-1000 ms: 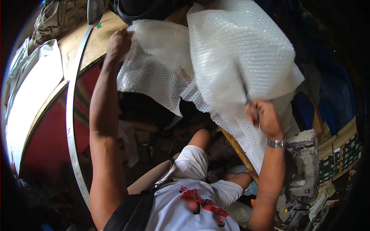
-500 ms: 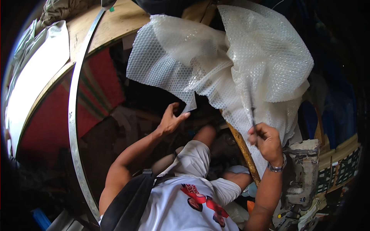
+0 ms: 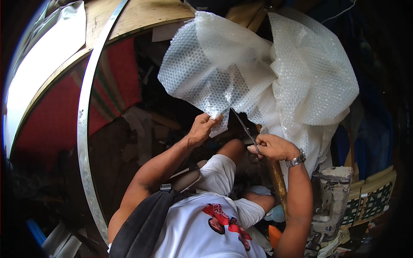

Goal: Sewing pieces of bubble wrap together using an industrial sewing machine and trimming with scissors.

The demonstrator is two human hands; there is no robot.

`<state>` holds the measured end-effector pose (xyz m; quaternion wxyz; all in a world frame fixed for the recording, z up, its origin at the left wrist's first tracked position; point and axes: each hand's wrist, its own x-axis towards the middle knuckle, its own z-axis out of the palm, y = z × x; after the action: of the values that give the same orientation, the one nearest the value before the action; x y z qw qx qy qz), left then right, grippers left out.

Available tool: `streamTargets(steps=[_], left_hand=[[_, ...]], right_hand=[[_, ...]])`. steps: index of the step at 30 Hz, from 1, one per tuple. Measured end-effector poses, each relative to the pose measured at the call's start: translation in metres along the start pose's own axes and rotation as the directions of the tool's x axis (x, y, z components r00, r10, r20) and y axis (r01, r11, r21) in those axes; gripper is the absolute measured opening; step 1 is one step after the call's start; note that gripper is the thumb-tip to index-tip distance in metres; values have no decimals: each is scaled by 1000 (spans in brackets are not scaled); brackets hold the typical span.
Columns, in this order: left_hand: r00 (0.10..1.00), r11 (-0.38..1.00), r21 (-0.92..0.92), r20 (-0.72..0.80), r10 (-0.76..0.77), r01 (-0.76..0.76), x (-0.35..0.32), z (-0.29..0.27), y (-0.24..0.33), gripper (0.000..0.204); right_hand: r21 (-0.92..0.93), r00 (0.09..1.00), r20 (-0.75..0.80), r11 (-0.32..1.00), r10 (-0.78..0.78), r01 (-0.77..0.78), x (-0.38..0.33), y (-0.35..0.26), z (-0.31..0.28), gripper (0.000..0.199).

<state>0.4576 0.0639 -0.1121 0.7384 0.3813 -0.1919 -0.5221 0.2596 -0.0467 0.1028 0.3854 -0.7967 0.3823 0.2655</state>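
A large crumpled sheet of clear bubble wrap [image 3: 309, 77] spreads in front of me, with a notch in its lower edge. My left hand [image 3: 203, 129] pinches a corner flap left of that notch. In my right hand [image 3: 275, 147] I grip a pair of scissors [image 3: 244, 127] by the handles, the blades pointing up and left. Their tip reaches the notch edge beside the flap. Whether the blades are parted I cannot tell.
A long metal strip [image 3: 81, 107] curves along the left side, by a wooden tabletop [image 3: 142, 15] and a red striped cloth [image 3: 116, 73]. A rusty pole [image 3: 278, 182] stands by my right forearm. A worn sewing-machine-like head [image 3: 333, 195] and a cream-and-green crate [image 3: 370, 195] are at right.
My left hand has closed on the bubble wrap's corner. My right hand has moved left and swung the scissors from upright toward the notch. The whole view has shifted slightly.
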Motion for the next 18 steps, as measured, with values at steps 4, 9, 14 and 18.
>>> streamTargets(steps=[4,9,14,18], left_hand=[[999,997,-69,27,-25,27,-3,0,5,22],[989,992,-83,115,-89,99,1,-19,6,26],[982,996,60,171,-74,65,-18,-26,13,30],[969,988,140,225,-101,70,-25,-41,13,35]], right_hand=[[3,999,-35,1000,15,-15,26,-18,-3,45],[86,990,-68,988,-126,132,55,-15,-10,39],[138,985,-47,975,-167,172,67,-20,-11,39],[-15,981,-97,986,-166,165,72,-30,-13,37]])
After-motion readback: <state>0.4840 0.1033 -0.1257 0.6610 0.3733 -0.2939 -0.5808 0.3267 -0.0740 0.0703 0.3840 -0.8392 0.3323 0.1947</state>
